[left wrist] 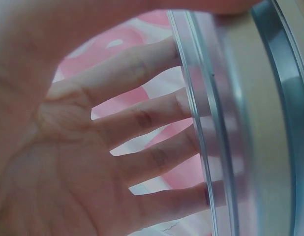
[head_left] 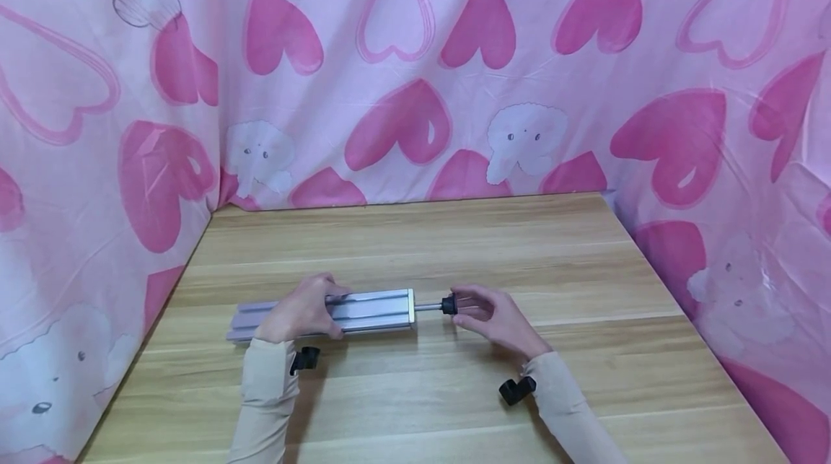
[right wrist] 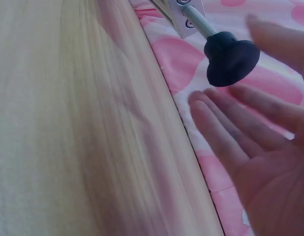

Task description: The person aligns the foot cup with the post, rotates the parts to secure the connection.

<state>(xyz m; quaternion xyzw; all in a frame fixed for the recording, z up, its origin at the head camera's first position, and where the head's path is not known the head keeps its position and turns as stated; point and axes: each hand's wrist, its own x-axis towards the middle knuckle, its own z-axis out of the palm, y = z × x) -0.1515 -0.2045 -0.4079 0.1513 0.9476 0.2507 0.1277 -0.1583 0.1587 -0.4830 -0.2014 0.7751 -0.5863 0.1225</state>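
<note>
A silver aluminium profile (head_left: pixel 379 309) lies lengthwise across the wooden table. My left hand (head_left: pixel 303 309) grips it across its width, thumb on the near side and fingers on the far side; the left wrist view shows the fingertips (left wrist: pixel 194 142) against its edge. Out of the profile's right end plate (right wrist: pixel 182 19) comes a threaded rod (head_left: pixel 428 307) with a black levelling foot (right wrist: pixel 231 61) on its tip. Around that foot my right hand (head_left: pixel 496 314) is held with fingers spread and gently bent. A gap shows between thumb and foot in the right wrist view.
The wood-grain table (head_left: pixel 415 240) is bordered at the back and both sides by pink heart-patterned cloth (head_left: pixel 402 74). Black camera mounts (head_left: pixel 517 390) sit on both wrists, close above the tabletop.
</note>
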